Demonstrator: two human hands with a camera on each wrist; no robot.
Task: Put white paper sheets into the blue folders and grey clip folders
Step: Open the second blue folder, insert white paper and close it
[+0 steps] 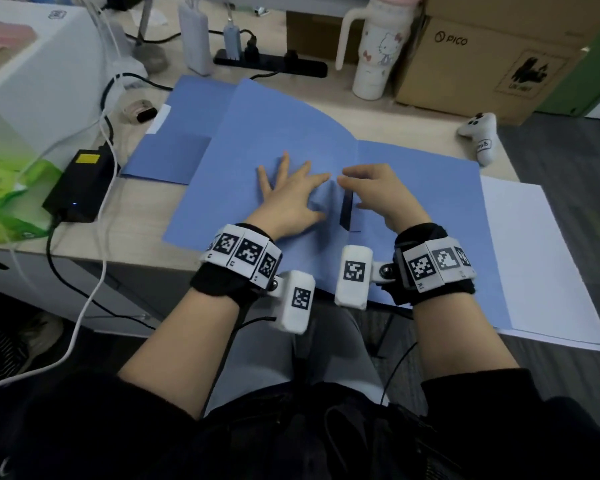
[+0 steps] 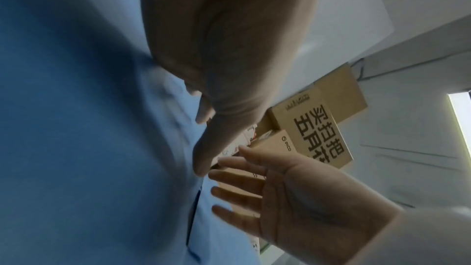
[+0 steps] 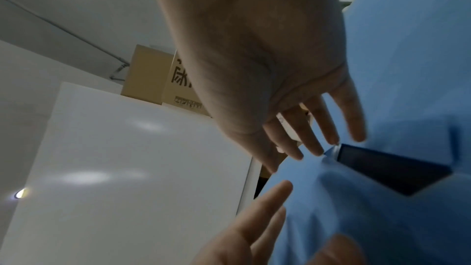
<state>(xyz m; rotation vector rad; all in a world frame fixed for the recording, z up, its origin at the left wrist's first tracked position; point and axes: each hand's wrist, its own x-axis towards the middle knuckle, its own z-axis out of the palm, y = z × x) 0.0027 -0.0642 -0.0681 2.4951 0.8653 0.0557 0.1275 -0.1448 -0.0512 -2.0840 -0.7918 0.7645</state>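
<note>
An open blue folder (image 1: 416,192) lies on the desk, its left flap (image 1: 257,133) bowed upward. My left hand (image 1: 298,194) lies flat on the flap with its fingers spread, pressing it down. My right hand (image 1: 364,188) touches the folder beside the dark slit of the inner pocket (image 1: 346,211), fingers nearly straight and holding nothing. The right wrist view shows those fingertips (image 3: 316,148) at the edge of the slit (image 3: 390,170). The left wrist view shows my left hand (image 2: 229,47) on blue card (image 2: 76,128). A stack of white paper sheets (image 1: 541,258) lies under the folder's right side.
A second blue folder (image 1: 174,150) lies at the back left with a white sheet edge (image 1: 162,117) sticking out. A black power adapter (image 1: 80,185), cables and a green tissue pack (image 1: 4,195) sit left. A tumbler (image 1: 378,46), cardboard box (image 1: 482,64) and plush toy (image 1: 482,136) stand behind.
</note>
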